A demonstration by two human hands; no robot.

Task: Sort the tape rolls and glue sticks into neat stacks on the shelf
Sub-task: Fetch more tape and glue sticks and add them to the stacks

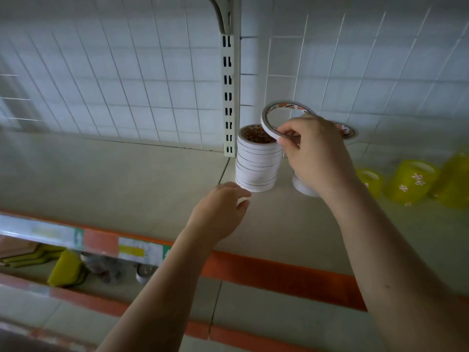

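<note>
A tall stack of thin white tape rolls (256, 162) stands on the pale shelf (127, 179) beside the slotted upright. My right hand (314, 151) pinches one thin white tape roll (269, 123), tilted, just above and to the right of the stack's top. My left hand (223, 212) hovers with fingers apart at the stack's lower left, fingertips near its base, holding nothing. A second white stack (303, 188) is mostly hidden behind my right wrist, and another roll (346, 132) shows behind that hand. Yellow patterned tape rolls (411, 184) lie at the right.
A wire-grid back panel (127, 85) closes the shelf's rear, split by the slotted upright (229, 97) with a bracket above. An orange strip (279, 273) with price labels edges the shelf front. The lower shelf holds yellow sponges (66, 269) and small items.
</note>
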